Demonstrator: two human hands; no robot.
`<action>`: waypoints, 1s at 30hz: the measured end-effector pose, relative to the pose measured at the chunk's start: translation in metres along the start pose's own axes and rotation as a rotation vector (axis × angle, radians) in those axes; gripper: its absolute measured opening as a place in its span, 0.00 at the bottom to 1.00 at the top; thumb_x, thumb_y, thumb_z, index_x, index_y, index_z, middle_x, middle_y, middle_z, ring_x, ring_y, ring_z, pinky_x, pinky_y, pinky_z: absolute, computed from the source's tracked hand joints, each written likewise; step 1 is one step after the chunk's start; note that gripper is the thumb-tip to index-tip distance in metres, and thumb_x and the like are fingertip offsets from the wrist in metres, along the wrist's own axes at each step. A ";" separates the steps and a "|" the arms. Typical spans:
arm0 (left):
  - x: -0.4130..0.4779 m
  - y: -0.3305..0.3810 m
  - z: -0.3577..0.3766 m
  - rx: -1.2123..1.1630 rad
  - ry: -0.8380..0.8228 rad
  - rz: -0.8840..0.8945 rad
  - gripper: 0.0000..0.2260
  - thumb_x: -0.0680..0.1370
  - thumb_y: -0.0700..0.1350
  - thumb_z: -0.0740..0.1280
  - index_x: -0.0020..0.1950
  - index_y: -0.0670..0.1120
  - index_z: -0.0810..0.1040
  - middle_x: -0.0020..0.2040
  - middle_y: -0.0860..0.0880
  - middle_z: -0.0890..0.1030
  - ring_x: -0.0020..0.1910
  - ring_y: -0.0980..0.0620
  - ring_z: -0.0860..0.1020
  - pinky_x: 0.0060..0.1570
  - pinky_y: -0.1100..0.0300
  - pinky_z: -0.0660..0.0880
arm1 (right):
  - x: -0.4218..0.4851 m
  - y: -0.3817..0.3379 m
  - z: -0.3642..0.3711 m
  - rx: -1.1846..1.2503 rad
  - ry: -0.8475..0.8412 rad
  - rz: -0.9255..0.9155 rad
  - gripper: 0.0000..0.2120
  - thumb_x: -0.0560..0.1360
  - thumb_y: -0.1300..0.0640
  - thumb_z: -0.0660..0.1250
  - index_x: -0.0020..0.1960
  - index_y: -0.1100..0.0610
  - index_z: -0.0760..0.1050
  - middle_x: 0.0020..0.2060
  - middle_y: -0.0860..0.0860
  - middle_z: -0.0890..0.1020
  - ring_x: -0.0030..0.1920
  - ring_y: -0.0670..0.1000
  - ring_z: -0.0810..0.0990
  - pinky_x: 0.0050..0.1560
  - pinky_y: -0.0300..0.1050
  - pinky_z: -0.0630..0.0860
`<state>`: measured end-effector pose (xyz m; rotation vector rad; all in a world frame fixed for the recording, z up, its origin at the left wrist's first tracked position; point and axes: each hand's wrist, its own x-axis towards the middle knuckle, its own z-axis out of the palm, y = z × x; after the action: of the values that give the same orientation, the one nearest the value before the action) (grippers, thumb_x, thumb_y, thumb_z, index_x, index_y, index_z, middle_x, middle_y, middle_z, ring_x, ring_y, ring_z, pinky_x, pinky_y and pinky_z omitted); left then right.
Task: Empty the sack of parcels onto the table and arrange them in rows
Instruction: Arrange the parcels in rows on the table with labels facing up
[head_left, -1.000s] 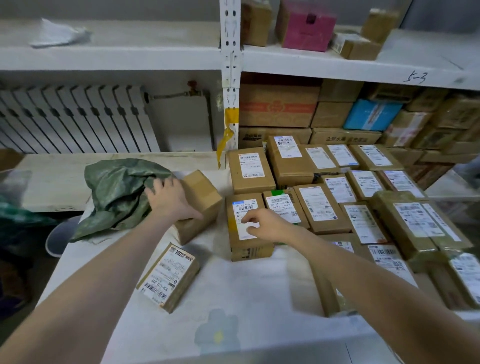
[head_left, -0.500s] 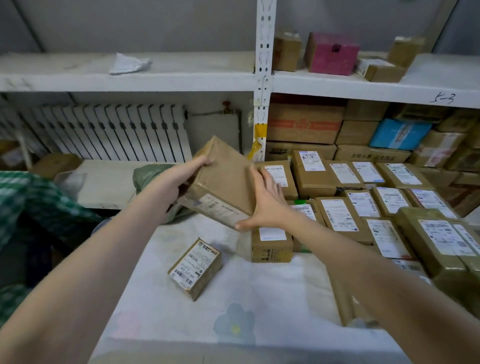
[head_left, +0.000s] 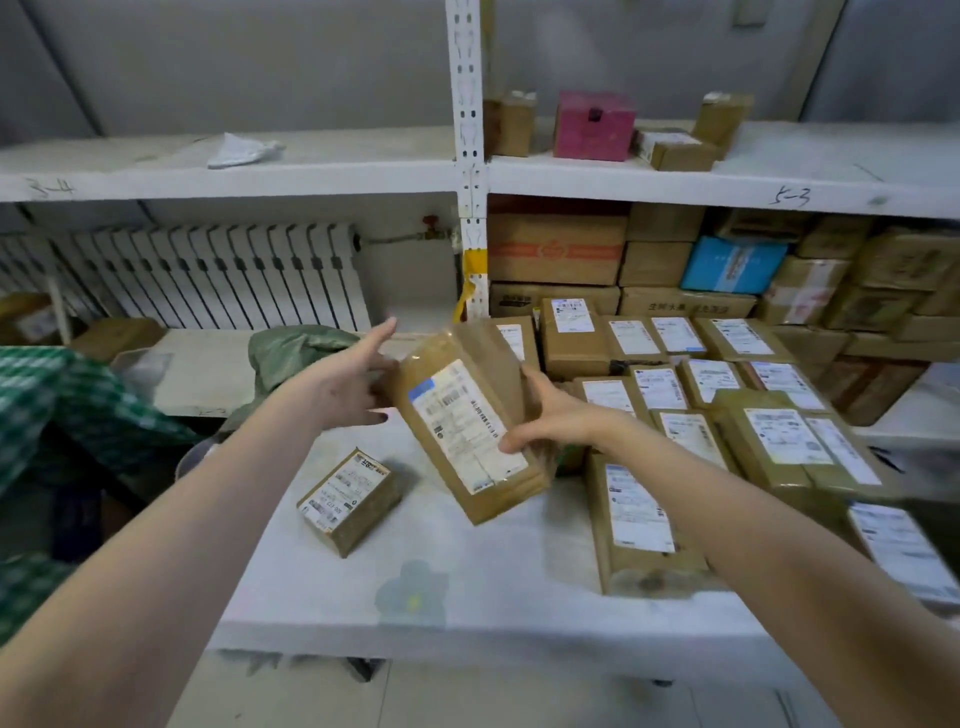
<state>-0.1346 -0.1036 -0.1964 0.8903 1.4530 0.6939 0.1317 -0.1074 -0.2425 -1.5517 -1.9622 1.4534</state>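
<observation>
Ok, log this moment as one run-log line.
phase: parcel in air, label up | right hand: grips held parcel | left hand: open beside it | loose parcel: alone on table | sack: crumpled behind

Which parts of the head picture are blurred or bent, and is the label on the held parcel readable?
Head view: the held parcel and left hand are motion-blurred, its label unreadable; the upper shelf bends from wide-angle distortion; soft, even light, faint shadows.

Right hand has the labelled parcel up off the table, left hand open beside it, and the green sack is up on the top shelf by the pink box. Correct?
Not quite. In the head view the green sack lies on the table, behind the left hand. The right hand does hold the labelled parcel up.
</observation>
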 end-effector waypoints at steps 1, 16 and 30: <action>-0.001 -0.006 0.005 -0.068 -0.035 0.020 0.30 0.75 0.69 0.58 0.61 0.45 0.73 0.60 0.45 0.77 0.62 0.45 0.74 0.70 0.44 0.62 | -0.009 0.010 -0.002 0.157 -0.034 0.038 0.52 0.64 0.49 0.78 0.77 0.48 0.48 0.70 0.52 0.67 0.66 0.53 0.69 0.66 0.52 0.67; 0.020 -0.131 0.127 0.148 -0.297 -0.232 0.11 0.81 0.48 0.63 0.62 0.50 0.75 0.59 0.49 0.80 0.54 0.45 0.79 0.59 0.47 0.72 | -0.058 0.107 0.032 0.686 -0.037 0.500 0.32 0.63 0.44 0.78 0.62 0.52 0.72 0.60 0.55 0.80 0.62 0.59 0.76 0.64 0.63 0.71; 0.046 -0.144 0.172 0.286 -0.087 -0.121 0.15 0.82 0.43 0.56 0.67 0.55 0.73 0.59 0.52 0.77 0.55 0.48 0.79 0.56 0.53 0.70 | -0.029 0.111 0.050 -0.327 0.286 0.203 0.37 0.71 0.58 0.71 0.76 0.49 0.58 0.72 0.55 0.56 0.72 0.60 0.57 0.72 0.54 0.62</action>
<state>0.0197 -0.1552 -0.3570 1.0279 1.5365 0.3580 0.1743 -0.1658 -0.3451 -2.0203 -1.9845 0.9348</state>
